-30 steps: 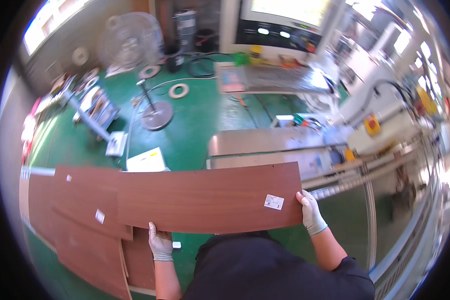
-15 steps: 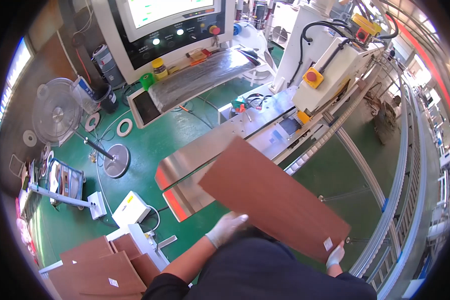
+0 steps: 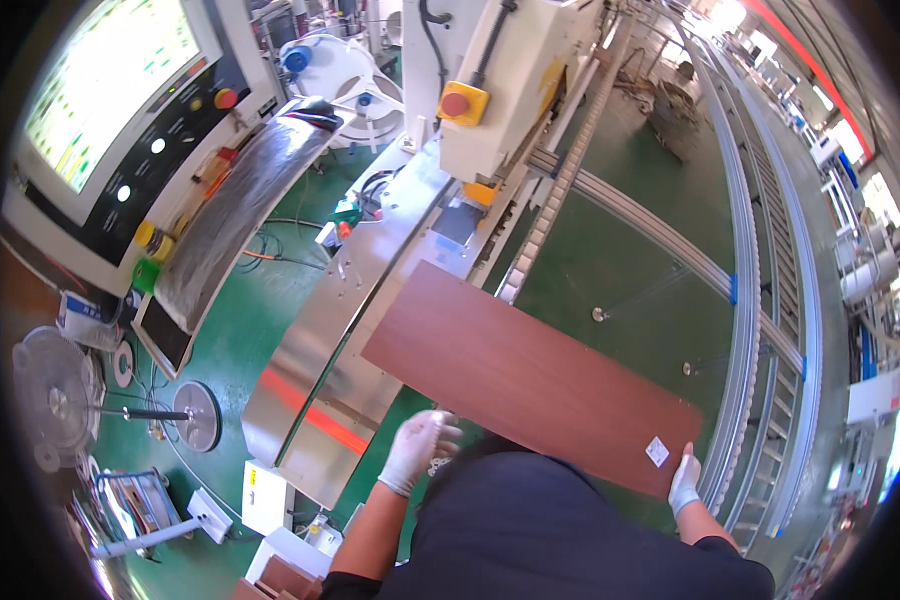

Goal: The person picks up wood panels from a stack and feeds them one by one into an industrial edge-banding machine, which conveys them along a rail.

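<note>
A long reddish-brown board point(image 3: 540, 375) lies slantwise in front of me, its far left end over the steel machine bed point(image 3: 310, 365). A small white label point(image 3: 656, 452) is stuck near its right end. My right hand point(image 3: 685, 480), in a pale glove, grips that right end with the thumb on top. Just off the board's near left edge is my gloved left hand point(image 3: 417, 450), its fingers apart and nothing in them. The near middle of the board is partly hidden by my dark-clothed body.
A white machine head with a red-and-yellow emergency stop button point(image 3: 456, 104) stands beyond the bed. A roller rail point(image 3: 570, 165) runs along its right side. To the left are a control panel point(image 3: 110, 110), a floor fan point(image 3: 196, 418) and a white box point(image 3: 267, 497). Brown boards point(image 3: 288, 580) lie at bottom left.
The view has turned to the right. The board's left end now rests or hovers over the machine bed, and my left hand has come away from its edge. My right hand keeps its hold.
</note>
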